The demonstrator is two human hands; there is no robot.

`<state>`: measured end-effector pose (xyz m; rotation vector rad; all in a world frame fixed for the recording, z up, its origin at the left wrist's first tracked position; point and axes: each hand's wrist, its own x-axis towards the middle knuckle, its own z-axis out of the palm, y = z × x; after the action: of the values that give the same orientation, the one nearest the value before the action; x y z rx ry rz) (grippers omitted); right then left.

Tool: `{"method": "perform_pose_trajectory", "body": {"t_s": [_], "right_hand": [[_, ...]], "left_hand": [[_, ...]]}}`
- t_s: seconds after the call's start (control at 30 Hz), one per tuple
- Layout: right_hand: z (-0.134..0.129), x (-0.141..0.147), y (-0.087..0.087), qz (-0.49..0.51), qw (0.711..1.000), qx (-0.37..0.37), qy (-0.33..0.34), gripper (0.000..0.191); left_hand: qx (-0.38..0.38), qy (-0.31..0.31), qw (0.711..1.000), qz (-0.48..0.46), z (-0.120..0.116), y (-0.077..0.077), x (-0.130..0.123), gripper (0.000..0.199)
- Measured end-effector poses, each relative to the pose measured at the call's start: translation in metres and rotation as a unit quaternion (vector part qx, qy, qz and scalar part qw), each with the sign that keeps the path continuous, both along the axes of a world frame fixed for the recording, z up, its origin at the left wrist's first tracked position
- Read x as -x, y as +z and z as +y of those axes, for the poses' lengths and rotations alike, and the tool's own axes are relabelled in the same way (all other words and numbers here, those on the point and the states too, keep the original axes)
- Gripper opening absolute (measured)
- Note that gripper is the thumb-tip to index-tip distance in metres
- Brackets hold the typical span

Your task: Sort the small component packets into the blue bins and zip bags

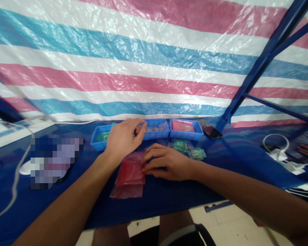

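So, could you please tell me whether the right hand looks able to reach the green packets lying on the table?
Probably yes: the right hand is at the red bags, and the green packets lie just beyond it, with nothing visibly between.

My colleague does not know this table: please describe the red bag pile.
Before the striped sheet stands a blue table, with trays along its far edge. Nearer, by the right hand, lies the red bag pile, outside any tray. Its red colour separates it from the neighbouring green packets.
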<state>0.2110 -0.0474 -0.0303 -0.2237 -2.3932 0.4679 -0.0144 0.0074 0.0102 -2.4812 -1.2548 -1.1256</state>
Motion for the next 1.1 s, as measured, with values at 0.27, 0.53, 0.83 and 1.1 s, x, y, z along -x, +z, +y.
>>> {"method": "perform_pose_trajectory", "body": {"t_s": [0.27, 0.53, 0.83, 1.1], "right_hand": [[0.003, -0.005, 0.005, 0.225, 0.908, 0.310, -0.170, 0.029], [0.026, -0.018, 0.012, 0.317, 0.828, 0.390, -0.247, 0.049], [0.029, -0.018, 0.011, 0.322, 0.828, 0.407, -0.215, 0.052], [0.034, -0.018, 0.008, 0.300, 0.842, 0.397, -0.208, 0.047]], "left_hand": [[0.278, -0.162, 0.914, -0.245, -0.007, 0.009, -0.011, 0.056], [0.367, -0.201, 0.852, -0.314, 0.000, 0.000, -0.014, 0.058], [0.287, -0.187, 0.863, -0.371, 0.003, -0.005, -0.018, 0.063], [0.233, -0.151, 0.894, -0.353, 0.000, -0.004, -0.017, 0.058]]}}
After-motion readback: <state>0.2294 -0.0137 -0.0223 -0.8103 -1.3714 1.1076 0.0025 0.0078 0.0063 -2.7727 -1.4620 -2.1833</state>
